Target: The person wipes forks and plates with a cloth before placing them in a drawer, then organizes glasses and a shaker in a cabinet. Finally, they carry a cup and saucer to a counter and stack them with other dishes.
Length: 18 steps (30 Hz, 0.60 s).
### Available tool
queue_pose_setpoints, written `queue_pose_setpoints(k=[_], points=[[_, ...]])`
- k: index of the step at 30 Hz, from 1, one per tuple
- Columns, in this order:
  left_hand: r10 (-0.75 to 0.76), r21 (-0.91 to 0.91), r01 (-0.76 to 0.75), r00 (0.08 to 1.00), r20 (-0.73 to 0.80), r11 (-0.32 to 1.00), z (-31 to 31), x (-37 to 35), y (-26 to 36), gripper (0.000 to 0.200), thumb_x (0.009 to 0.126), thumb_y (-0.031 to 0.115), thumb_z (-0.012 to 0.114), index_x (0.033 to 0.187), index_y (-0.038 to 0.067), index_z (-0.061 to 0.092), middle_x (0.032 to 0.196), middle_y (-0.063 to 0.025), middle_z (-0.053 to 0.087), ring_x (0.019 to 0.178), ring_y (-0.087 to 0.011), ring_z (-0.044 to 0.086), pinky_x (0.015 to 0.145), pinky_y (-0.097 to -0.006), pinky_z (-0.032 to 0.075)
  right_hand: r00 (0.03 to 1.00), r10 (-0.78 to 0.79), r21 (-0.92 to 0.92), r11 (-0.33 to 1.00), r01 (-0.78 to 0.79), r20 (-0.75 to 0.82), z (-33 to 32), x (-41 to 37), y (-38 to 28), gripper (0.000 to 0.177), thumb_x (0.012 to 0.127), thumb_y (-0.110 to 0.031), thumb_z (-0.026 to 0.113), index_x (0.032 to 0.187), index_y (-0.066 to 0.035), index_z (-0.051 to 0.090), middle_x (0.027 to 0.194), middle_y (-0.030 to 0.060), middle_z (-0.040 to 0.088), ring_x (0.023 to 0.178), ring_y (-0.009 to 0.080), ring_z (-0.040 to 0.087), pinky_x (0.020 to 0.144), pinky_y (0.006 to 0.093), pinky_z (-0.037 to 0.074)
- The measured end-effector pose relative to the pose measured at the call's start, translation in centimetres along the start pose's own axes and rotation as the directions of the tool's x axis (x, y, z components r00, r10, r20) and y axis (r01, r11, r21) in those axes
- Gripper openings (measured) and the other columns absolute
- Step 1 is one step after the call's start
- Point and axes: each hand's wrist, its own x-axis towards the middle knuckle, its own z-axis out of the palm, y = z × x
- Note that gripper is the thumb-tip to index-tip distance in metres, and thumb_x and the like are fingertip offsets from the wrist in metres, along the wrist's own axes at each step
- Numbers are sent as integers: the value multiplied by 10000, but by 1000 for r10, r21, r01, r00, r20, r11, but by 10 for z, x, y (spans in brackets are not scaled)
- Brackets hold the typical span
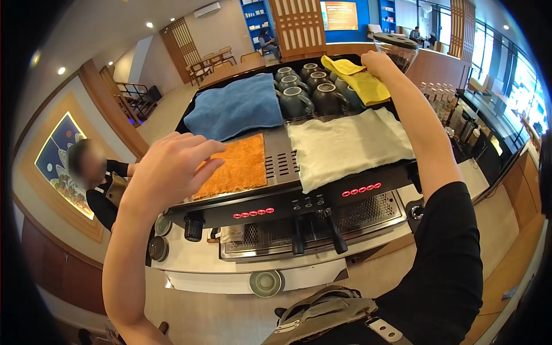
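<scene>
My left hand hovers at the near left corner of an orange cloth, its fingers loosely spread with nothing in them. At the back right, my right hand is closed at the edge of a yellow cloth, which is folded and drapes over upturned mugs. Its fingertips are partly hidden. A blue cloth and a white cloth lie flat on top of the espresso machine. Between the blue and yellow cloths stand several dark mugs, bottoms up.
A coffee grinder's hopper rises behind my right hand. Black portafilter handles stick out toward me below. Small plates sit along the counter's front and left. A person in an apron stands at the left. Glass bottles stand at the right.
</scene>
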Motion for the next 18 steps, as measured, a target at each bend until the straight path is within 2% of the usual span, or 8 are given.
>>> queue_pose_setpoints(k=[3, 6, 8, 10, 12, 15, 16, 18], points=[[-17, -7, 17, 998, -61, 1000, -4, 4, -8, 158, 891, 162, 706, 1007, 55, 713, 793, -92, 683, 737, -267, 647, 708, -367, 507, 993, -5, 46, 999, 10, -114, -15, 6, -1, 238, 880, -158, 598, 992, 12, 721, 1055, 250, 711, 1009, 389, 693, 874, 481, 551], [-96, -150, 85, 993, -74, 985, 2, 28, -18, 181, 915, 173, 689, 1048, 52, 710, 799, -104, 689, 741, -256, 656, 694, -365, 511, 984, 41, 287, 958, 10, -172, -42, 36, -8, 316, 903, -226, 565, 1026, 25, 714, 1066, 267, 703, 1000, 414, 685, 889, 482, 547], [-178, -257, 159, 982, -54, 953, 9, 56, -21, 213, 927, 187, 679, 1089, 50, 701, 817, -114, 695, 755, -251, 663, 692, -366, 516, 973, -70, 326, 935, 141, -220, -60, 54, -22, 410, 905, -311, 573, 1082, 36, 701, 1078, 266, 702, 989, 426, 681, 896, 467, 549], [-264, -337, 239, 964, -30, 911, 22, 90, -21, 256, 935, 205, 674, 1136, 47, 688, 853, -124, 703, 779, -247, 671, 695, -368, 522, 959, -161, 447, 858, 253, -233, -95, 42, -54, 461, 890, -351, 613, 1145, 25, 687, 1053, 237, 717, 953, 359, 711, 872, 438, 558], [-234, -333, 203, 971, -55, 921, 59, 118, -40, 357, 921, 237, 687, 1223, 50, 651, 922, -137, 711, 811, -258, 676, 735, -370, 533, 969, -241, 907, 419, 48, 60, -136, 4, -84, 499, 882, -365, 636, 1214, 7, 664, 1048, 203, 721, 954, 272, 724, 859, 402, 561], [-197, -250, 189, 980, -5, 950, 94, 149, -44, 469, 889, 269, 694, 1280, 30, 597, 1028, -170, 707, 1007, -355, 671, 888, -435, 525, 981, -190, 871, 476, 124, -35, -151, -14, -89, 491, 883, -332, 642, 1255, -11, 647, 1062, 185, 717, 968, 215, 725, 857, 382, 564], [-194, -247, 188, 981, 0, 951, 107, 157, -46, 487, 881, 271, 692, 1294, 39, 580, 1171, -179, 669, 1107, -360, 633, 942, -450, 512, 980, -195, 799, 585, 142, -32, -154, -26, -86, 487, 882, -327, 643, 1255, -14, 648, 1078, 187, 716, 984, 226, 721, 871, 382, 561], [-169, -213, 158, 985, -31, 964, 134, 170, -49, 522, 880, 280, 686, 1331, 54, 554, 1288, -183, 611, 1179, -367, 593, 989, -457, 496, 979, -203, 611, 773, 172, -19, -158, -49, -70, 479, 879, -317, 646, 1255, -19, 650, 1109, 190, 713, 1014, 249, 713, 897, 384, 555]])
